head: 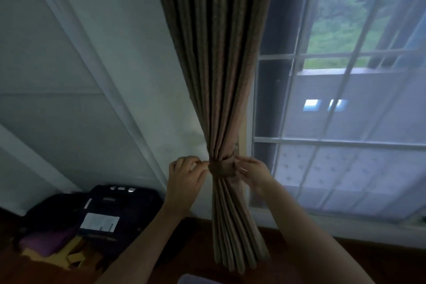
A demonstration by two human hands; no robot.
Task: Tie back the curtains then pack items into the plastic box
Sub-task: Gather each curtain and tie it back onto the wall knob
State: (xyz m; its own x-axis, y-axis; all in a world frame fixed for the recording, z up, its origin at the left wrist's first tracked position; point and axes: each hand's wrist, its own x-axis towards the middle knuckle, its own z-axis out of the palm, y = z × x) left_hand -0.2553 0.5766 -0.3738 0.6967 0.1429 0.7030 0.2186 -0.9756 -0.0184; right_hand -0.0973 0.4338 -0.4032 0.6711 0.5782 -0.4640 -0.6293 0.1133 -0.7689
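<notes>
One brown pleated fabric curtain [216, 76], cinched by one matching brown band [221, 167]. Two hands: left hand [185, 176] pinches the band's left side, right hand [252, 172] its right.

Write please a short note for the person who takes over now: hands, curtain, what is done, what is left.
Left hand: fingers pinch at the left side of the tie-back band.
Right hand: fingertips on the band's right side.
Brown curtain: gathered and cinched by the band, beside the window.
Done: curtain bundled, band around it.
Left: confirm the band is fastened; packing not started; the plastic box is not identifiable in view.
</notes>
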